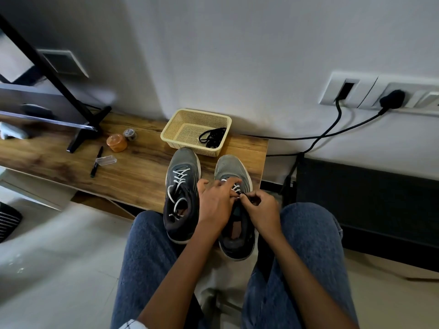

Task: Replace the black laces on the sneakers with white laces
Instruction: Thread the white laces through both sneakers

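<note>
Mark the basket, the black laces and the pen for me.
basket (180, 115): head view, on its far rim.
black laces (212, 138): head view, middle of the bundle lying in the basket.
pen (96, 161): head view, midway along its barrel.
</note>
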Available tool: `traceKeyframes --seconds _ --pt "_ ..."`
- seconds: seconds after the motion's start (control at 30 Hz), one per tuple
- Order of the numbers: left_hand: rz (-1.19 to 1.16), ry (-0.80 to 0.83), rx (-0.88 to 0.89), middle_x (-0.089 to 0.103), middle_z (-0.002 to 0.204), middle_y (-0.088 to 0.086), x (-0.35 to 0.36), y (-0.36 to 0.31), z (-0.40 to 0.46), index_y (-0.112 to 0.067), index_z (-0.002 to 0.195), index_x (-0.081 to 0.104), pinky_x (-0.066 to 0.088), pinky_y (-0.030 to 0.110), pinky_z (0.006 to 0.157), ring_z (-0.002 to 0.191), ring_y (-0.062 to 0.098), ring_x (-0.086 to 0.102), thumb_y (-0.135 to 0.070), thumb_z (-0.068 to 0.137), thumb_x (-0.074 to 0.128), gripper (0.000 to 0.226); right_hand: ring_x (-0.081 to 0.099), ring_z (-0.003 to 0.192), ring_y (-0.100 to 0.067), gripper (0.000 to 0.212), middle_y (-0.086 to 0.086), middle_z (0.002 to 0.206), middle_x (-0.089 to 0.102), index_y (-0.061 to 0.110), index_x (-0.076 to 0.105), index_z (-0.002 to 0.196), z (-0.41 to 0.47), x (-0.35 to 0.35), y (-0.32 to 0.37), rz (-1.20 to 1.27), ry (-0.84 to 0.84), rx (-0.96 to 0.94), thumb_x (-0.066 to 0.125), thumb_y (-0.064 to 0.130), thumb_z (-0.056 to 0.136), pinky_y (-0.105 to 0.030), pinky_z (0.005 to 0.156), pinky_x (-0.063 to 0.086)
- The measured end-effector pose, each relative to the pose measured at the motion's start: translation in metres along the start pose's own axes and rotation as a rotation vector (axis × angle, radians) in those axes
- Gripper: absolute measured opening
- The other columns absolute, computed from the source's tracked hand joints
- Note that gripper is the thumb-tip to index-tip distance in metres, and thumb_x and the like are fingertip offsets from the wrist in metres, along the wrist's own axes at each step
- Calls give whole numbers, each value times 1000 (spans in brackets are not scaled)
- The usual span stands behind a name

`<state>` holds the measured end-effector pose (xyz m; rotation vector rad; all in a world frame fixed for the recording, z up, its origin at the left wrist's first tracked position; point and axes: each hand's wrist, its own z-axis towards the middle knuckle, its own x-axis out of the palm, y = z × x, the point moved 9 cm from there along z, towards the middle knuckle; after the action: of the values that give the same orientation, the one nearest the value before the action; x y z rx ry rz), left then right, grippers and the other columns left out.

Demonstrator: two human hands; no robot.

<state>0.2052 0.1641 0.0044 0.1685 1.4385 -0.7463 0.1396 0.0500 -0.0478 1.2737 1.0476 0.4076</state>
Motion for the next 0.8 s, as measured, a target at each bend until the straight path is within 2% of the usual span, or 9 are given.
traceKeyframes --seconds 0.1,0.2,0.37,0.57,0.7,0.8 --pt "30 -45 1 73 82 -8 -3 -4 0 -31 116 59 13 29 97 93 14 63 -28 86 64 31 61 69 -3 7 10 71 65 21 68 78 0 0 -2 34 15 1 68 23 85 -20 61 44" --pt "16 -62 -33 70 75 -9 -2 -1 -1 -29 106 57 10 23 92 87 13 63 -28 84 62 22 63 70 -4 6 8 73 68 18 71 80 1 1 -7 95 41 25 70 22 84 -22 64 50" --pt "-54 -27 -107 67 81 -10 1 6 -2 -32 95 61 8 24 92 92 10 58 -33 88 60 7 67 76 -15 4 -1 78 71 13 73 82 2 2 -12 185 83 79 71 15 82 -29 68 54" --pt "-53 -4 -135 67 96 -4 4 4 -3 -30 103 70 7 27 102 103 12 54 -34 95 54 19 66 74 -11 10 0 76 70 19 71 76 2 2 -14 242 100 131 70 13 83 -18 62 51" --pt "-136 -37 -145 66 95 -11 2 4 -8 -29 98 70 16 33 103 105 11 45 -33 94 55 17 67 77 -14 4 -2 78 71 15 73 79 2 2 -15 237 103 129 70 15 83 -24 66 54" --pt "-174 -81 -144 61 94 -18 -1 5 -12 -32 93 68 9 26 93 95 -3 28 -34 92 58 10 68 77 -16 4 -2 78 71 13 74 81 2 3 -16 247 99 132 71 15 82 -29 69 55"
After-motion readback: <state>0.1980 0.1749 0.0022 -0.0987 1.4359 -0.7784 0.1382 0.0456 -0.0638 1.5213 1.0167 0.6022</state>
